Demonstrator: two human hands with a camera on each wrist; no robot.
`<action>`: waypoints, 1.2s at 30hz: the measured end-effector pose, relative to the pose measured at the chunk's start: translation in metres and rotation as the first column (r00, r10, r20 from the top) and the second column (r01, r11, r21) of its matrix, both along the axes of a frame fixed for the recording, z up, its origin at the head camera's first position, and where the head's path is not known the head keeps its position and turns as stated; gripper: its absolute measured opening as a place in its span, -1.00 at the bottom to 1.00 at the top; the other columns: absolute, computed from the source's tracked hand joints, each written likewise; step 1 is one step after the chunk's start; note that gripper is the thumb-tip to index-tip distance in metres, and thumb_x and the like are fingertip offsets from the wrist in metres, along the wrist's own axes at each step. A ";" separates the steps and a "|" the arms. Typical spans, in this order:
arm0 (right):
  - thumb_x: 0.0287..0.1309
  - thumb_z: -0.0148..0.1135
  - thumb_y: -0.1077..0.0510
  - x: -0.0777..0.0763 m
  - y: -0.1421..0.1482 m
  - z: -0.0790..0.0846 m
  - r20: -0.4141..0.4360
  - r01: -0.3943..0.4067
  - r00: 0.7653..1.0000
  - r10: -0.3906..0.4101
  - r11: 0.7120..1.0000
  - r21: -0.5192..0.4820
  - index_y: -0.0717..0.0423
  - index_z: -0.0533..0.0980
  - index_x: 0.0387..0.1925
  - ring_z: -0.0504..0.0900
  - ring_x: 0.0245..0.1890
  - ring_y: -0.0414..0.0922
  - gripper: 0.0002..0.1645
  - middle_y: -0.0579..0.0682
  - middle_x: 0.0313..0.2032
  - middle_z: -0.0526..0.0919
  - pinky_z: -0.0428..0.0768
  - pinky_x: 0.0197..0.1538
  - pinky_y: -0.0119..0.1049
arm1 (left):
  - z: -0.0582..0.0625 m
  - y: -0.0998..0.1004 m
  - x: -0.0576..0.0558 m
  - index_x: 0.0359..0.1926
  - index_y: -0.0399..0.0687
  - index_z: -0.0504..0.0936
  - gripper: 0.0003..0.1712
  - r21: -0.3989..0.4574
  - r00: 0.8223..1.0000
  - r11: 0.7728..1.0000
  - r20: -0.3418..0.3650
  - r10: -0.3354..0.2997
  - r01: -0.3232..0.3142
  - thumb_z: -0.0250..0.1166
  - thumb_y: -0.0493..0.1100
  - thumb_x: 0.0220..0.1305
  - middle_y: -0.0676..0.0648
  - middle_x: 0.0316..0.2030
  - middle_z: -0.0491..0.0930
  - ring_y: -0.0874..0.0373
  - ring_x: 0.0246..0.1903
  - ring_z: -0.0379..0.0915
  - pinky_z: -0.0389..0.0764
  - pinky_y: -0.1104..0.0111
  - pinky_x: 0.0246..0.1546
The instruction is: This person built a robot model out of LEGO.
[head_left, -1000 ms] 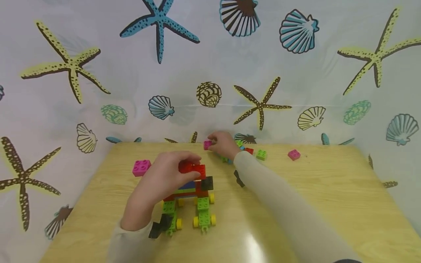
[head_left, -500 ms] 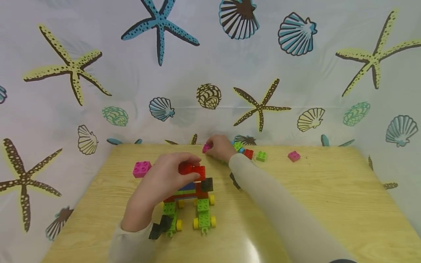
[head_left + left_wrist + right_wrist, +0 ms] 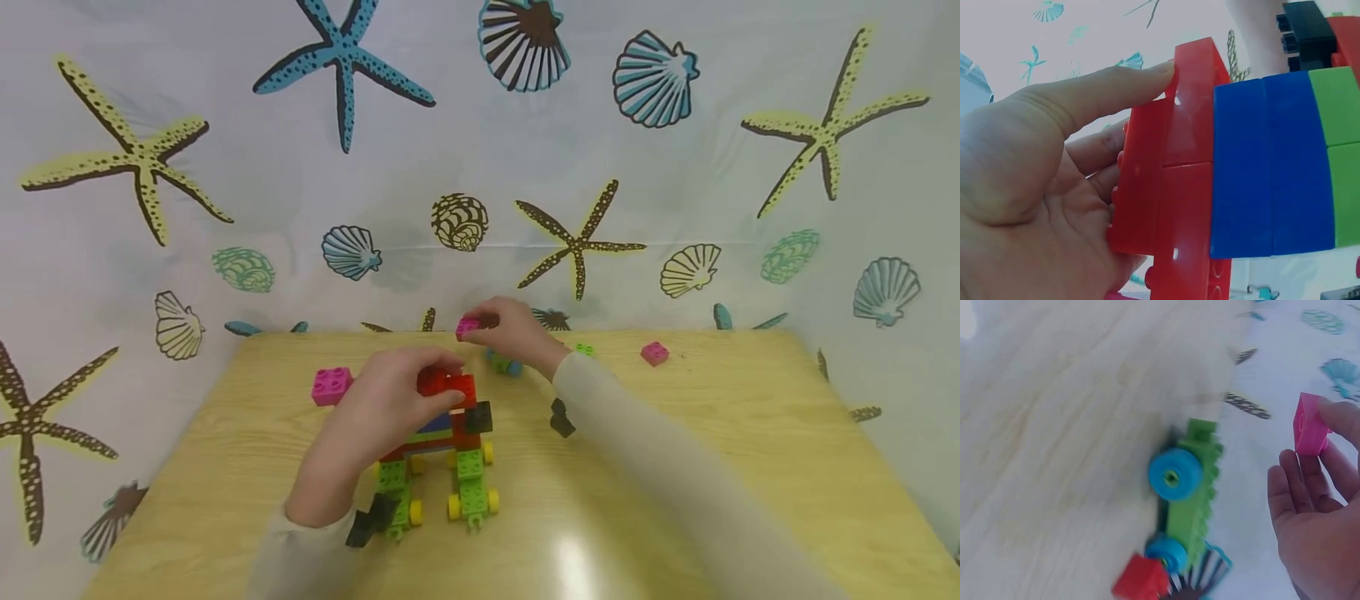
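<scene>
My left hand grips the red bricks on top of a built toy-brick model. Below them the model has blue bricks, green bricks and a black brick, above green wheeled bases with yellow wheels. Between thumb and fingers, my right hand pinches a pink brick near the back of the table, raised off the surface in the right wrist view. Close by that hand lies a green wheeled base with blue wheels, partly hidden by the hand in the head view.
Another pink brick sits left of the model, and a third pink brick lies at the back right. A red brick touches the blue-wheeled base. Behind the wooden table hangs a shell-patterned sheet.
My right hand has lifted the pink brick up from the back of the table, uncovering part of the blue-wheeled base. My left hand keeps its hold on the model; the head view has shifted slightly.
</scene>
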State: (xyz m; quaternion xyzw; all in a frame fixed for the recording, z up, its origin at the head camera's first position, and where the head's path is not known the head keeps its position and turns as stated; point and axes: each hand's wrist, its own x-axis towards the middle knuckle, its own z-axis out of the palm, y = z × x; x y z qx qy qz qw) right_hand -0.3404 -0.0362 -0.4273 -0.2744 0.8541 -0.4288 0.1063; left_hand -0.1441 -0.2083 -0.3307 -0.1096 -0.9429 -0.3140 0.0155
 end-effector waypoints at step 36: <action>0.47 0.48 0.18 0.105 0.196 0.065 0.110 -0.004 0.994 0.024 0.983 -0.181 0.07 0.71 0.29 0.81 0.26 0.09 -0.59 0.11 0.28 0.77 0.84 0.25 -0.20 | -0.005 0.133 -0.043 0.26 -0.11 0.77 -0.55 -0.006 0.985 0.986 -0.053 -0.164 0.164 0.60 -0.17 0.41 -0.08 0.09 0.83 0.05 -0.04 0.70 0.87 0.20 0.03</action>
